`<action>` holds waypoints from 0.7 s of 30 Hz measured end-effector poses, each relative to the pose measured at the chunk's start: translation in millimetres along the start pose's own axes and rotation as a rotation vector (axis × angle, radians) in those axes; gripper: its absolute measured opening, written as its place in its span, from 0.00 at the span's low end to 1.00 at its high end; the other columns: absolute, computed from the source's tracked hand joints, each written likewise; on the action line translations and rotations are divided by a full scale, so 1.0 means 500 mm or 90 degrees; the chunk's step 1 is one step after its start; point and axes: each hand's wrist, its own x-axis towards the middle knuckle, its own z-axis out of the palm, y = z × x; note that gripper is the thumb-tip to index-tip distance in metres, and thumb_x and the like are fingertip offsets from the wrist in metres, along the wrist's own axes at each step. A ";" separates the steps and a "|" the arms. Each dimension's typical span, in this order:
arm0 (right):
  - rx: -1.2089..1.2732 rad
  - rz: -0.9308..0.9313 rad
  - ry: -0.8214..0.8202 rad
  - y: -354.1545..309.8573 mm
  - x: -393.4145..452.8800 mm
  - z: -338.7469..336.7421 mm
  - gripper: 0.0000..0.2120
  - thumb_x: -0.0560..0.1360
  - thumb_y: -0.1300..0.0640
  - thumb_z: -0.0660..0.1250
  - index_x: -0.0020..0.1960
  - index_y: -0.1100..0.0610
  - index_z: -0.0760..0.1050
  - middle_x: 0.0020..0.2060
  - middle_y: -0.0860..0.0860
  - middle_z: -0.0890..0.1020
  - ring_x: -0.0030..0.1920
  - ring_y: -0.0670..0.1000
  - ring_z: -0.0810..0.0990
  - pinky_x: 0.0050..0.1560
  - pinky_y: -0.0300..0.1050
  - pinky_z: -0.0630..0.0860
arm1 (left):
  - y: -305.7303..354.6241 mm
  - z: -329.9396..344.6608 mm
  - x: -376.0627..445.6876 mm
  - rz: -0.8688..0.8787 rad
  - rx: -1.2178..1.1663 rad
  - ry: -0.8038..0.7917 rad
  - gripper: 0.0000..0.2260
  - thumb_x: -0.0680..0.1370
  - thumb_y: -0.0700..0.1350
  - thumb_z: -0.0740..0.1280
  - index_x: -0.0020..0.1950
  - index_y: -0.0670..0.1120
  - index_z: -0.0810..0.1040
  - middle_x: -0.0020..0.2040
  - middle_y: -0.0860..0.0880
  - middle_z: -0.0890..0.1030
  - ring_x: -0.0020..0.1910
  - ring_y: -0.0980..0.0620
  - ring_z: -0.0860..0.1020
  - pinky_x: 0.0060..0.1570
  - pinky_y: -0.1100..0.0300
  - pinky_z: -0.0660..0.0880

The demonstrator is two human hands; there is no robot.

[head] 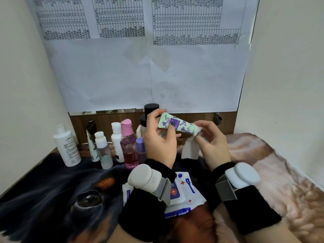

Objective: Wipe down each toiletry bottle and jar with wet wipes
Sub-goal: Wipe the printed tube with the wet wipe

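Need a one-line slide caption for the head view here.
Left hand holds a floral tube while right hand wipes its end with a wet wipe; bottles stand at left.

I worked over a bed covered by a blanket (52,199) printed with a big dog's face — dark fur and one eye to my left, pale tan to my right. Along its far edge stood a row of toiletries: a tall white bottle (67,147), a small clear bottle (103,151), a pink bottle (128,144) and others. A wet-wipe pack (182,195) lay flat nearer me — partly under my wrists.
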 end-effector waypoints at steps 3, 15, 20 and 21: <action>0.012 0.028 0.008 0.000 0.004 -0.001 0.15 0.72 0.72 0.65 0.49 0.53 0.76 0.45 0.46 0.82 0.43 0.37 0.80 0.48 0.35 0.77 | 0.006 0.002 -0.002 0.021 -0.004 -0.027 0.16 0.76 0.31 0.64 0.57 0.49 0.71 0.53 0.44 0.80 0.46 0.49 0.83 0.37 0.59 0.81; 0.072 0.154 0.037 0.004 0.010 -0.002 0.07 0.77 0.56 0.65 0.43 0.53 0.81 0.41 0.50 0.83 0.45 0.48 0.79 0.49 0.47 0.76 | -0.007 -0.003 0.005 0.011 0.008 0.010 0.14 0.76 0.33 0.64 0.60 0.45 0.71 0.54 0.45 0.79 0.46 0.51 0.83 0.35 0.59 0.81; 0.125 0.309 0.041 0.014 0.013 0.000 0.08 0.75 0.61 0.65 0.40 0.61 0.80 0.40 0.59 0.80 0.42 0.54 0.77 0.46 0.51 0.74 | -0.012 -0.002 -0.009 0.140 0.156 -0.072 0.14 0.76 0.38 0.63 0.60 0.50 0.73 0.54 0.58 0.77 0.46 0.66 0.78 0.39 0.52 0.81; 0.168 0.363 0.048 0.015 0.016 -0.003 0.07 0.74 0.62 0.65 0.41 0.64 0.79 0.39 0.61 0.78 0.39 0.54 0.77 0.43 0.49 0.73 | -0.012 -0.001 -0.011 0.158 0.174 -0.088 0.14 0.76 0.39 0.63 0.60 0.51 0.73 0.53 0.59 0.77 0.44 0.65 0.79 0.37 0.53 0.81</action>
